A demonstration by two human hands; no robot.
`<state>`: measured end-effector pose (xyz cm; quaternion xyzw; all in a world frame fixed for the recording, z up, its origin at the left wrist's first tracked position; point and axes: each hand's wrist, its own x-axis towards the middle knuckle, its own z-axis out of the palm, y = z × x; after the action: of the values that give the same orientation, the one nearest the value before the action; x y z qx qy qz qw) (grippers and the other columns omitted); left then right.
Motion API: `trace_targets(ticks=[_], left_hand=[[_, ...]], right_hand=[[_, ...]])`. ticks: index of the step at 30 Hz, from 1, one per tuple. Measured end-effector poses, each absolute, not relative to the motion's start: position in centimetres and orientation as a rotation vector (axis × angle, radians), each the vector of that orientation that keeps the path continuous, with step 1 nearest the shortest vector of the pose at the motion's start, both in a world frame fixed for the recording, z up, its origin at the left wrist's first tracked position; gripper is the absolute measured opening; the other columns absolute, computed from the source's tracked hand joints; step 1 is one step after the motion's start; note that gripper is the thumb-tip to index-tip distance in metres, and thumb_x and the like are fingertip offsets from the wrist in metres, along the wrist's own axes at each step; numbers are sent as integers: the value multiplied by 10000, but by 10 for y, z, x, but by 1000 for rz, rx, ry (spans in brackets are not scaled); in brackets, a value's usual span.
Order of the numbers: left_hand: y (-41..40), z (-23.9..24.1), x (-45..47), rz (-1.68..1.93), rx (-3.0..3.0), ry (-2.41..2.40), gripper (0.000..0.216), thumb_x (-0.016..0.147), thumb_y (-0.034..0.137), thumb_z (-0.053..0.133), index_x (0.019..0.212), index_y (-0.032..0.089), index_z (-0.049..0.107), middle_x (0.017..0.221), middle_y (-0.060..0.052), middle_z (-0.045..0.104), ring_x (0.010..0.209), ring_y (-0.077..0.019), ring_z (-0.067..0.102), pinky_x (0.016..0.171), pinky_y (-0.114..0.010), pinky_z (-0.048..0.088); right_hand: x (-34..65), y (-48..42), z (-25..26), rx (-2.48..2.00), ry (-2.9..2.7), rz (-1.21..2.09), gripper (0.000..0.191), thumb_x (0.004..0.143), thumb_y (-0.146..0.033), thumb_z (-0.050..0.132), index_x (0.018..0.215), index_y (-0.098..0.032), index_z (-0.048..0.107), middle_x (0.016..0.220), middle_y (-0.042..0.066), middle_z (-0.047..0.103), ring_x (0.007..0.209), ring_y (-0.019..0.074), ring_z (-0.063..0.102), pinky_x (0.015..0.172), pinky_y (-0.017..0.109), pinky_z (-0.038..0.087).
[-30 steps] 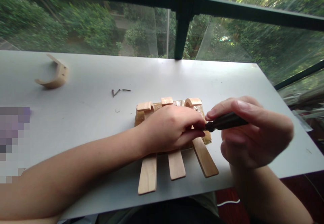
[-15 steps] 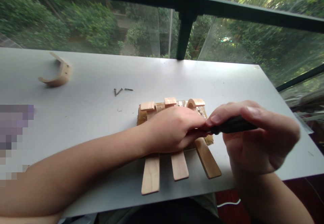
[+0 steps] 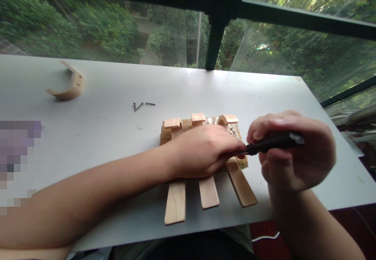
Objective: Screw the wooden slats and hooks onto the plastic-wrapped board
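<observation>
My right hand (image 3: 296, 154) holds the black handle of a screwdriver (image 3: 273, 142) between thumb and fingers, the butt end showing. My left hand (image 3: 208, 148) lies across a taped, brownish block (image 3: 166, 134), its thumb and forefinger closed on the screwdriver's shaft just ahead of the handle. The screwdriver's tip and whatever it meets are hidden behind the left fingers. Three curved wooden hook pieces sit on the block; their flat ends stick out toward me: a left strip (image 3: 175, 205), a middle strip (image 3: 209, 193) and a right strip (image 3: 242, 187).
Another bent wooden hook (image 3: 73, 85) with holes lies at the far left of the white table (image 3: 111, 126). Three loose screws (image 3: 141, 106) lie beyond the block. A pixelated patch covers the left edge. Windows with a dark frame (image 3: 216, 36) stand along the back.
My right hand has turned and shifted about the screwdriver handle, its thumb now lower and the butt end exposed. My left hand and the block have hardly moved.
</observation>
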<state>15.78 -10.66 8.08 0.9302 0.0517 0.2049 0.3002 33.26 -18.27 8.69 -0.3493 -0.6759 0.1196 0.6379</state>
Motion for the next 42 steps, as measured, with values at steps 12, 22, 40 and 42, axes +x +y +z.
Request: trace_targets(ticks=[12,22,40,42], left_hand=[[-110,84,158,452,2443,329,315,847,31,466,1055,179,651,992,-23,684,925,-174,569,851,-297,451],[-113,87,160,473,2470,411,212,824,67,549,934,197,674,903,-10,695,919,-189,583,788,-290,457],[-112,86,160,477,2464,446,251,836,86,528,970,214,697,912,-6,704,902,-190,577,817,-310,462],[-112,86,160,485,2470,446,251,841,73,522,965,205,696,899,-9,703,892,-186,580,797,-300,459]], right_hand=[[332,-175,85,-640,-1606,202,273,676,-142,757,931,-159,659,749,39,612,636,183,588,477,331,480],[327,-179,80,-554,-1548,489,258,758,-70,669,989,-162,601,674,26,658,556,186,640,378,294,432],[330,-196,83,-669,-1472,747,217,864,-248,519,980,-114,644,707,66,602,601,187,583,485,331,418],[330,-195,81,-687,-1482,707,200,863,-229,538,999,-127,642,712,65,616,608,187,593,453,309,419]])
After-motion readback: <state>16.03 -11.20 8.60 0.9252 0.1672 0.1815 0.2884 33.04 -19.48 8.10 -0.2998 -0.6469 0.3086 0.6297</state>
